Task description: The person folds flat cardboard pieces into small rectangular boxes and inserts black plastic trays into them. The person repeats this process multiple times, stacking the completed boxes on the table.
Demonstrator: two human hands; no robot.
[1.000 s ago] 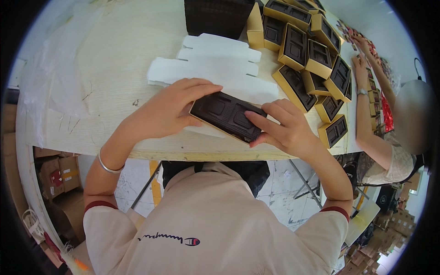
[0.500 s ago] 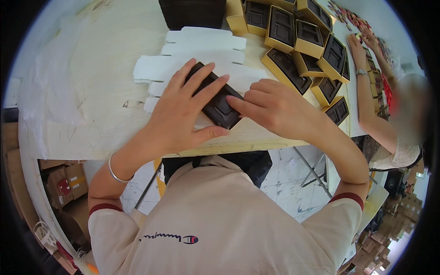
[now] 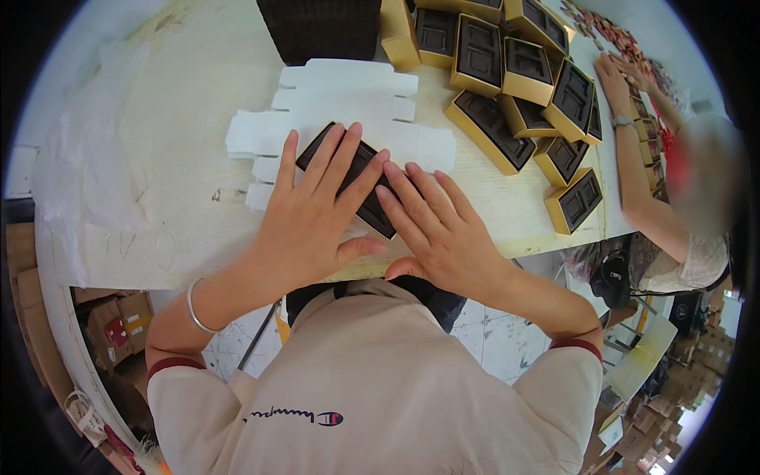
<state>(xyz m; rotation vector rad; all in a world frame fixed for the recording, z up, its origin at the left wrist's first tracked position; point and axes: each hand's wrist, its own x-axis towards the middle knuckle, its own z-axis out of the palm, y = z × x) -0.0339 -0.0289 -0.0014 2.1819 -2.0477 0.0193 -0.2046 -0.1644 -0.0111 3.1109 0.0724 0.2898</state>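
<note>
1. The dark-topped box (image 3: 374, 212) lay slantwise at the near side of the white card stack (image 3: 332, 95), seemingly so both hands could reach its face.
2. The left hand (image 3: 305, 229) and right hand (image 3: 451, 237) had their fingers (image 3: 324, 154) spread wide and flat over that face, gripping nothing, probably to share pressure evenly; both thumbs stood off it.
3. Right of the stack, gold boxes (image 3: 529, 85) crowded the desk (image 3: 190, 103), apparently leaving working room.
</note>
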